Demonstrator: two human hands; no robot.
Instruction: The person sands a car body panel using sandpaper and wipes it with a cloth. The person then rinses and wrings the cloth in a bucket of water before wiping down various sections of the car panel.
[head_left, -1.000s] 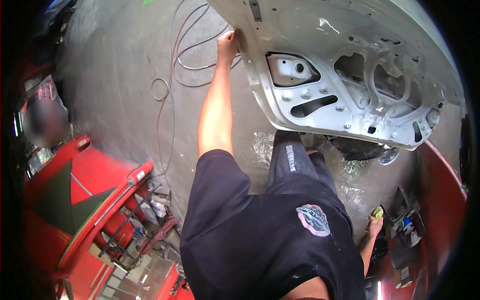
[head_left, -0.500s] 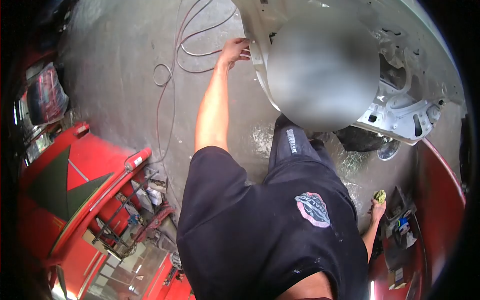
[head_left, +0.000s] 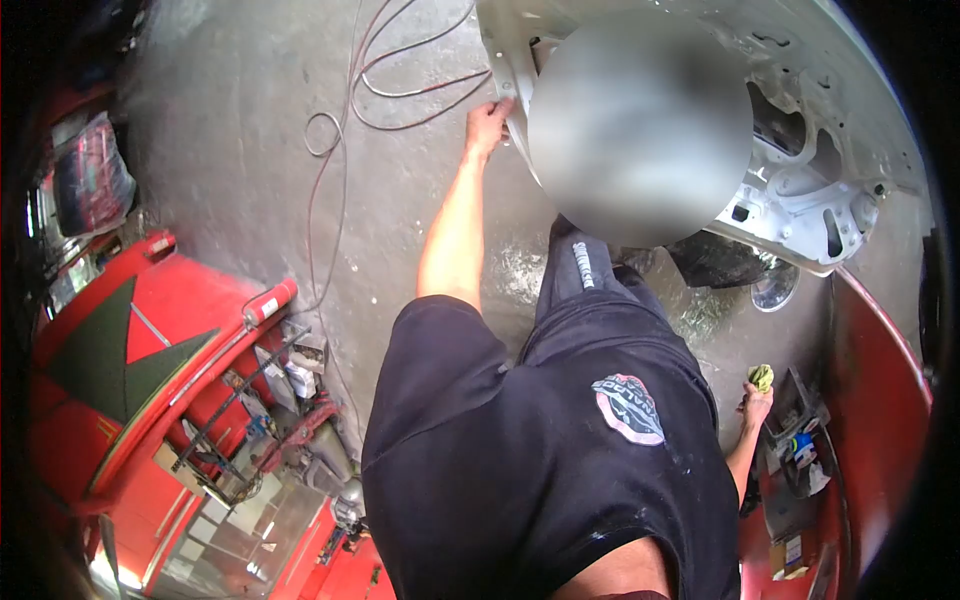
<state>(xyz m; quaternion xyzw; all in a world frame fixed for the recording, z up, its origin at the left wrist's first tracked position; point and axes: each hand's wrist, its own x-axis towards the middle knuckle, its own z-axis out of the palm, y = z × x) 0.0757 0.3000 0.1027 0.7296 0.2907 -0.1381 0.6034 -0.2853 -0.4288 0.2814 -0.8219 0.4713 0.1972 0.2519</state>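
Note:
My left arm stretches forward, and my left hand (head_left: 487, 127) is at the near-left edge of a pale, unpainted-looking car body panel (head_left: 800, 215). Its fingers curl at that edge, with the fingertips partly hidden. The panel has several cut-outs and holes along its inner side. A large round blur covers much of the panel's middle. Low on my right side, my right hand (head_left: 757, 402) is closed around a crumpled yellow-green cloth (head_left: 761, 377), which sticks out above the fingers.
A thin hose (head_left: 345, 130) lies looped on the grey concrete floor (head_left: 240, 150). To the left stand red bodywork (head_left: 190, 300) and a rack of assorted items (head_left: 290, 370). At right, a dark tray (head_left: 795, 430) with small items sits beside a red panel (head_left: 880, 390).
My left hand has slid slightly down and right along the panel's edge, its fingers now more curled. The right hand still holds the cloth, a little higher in view.

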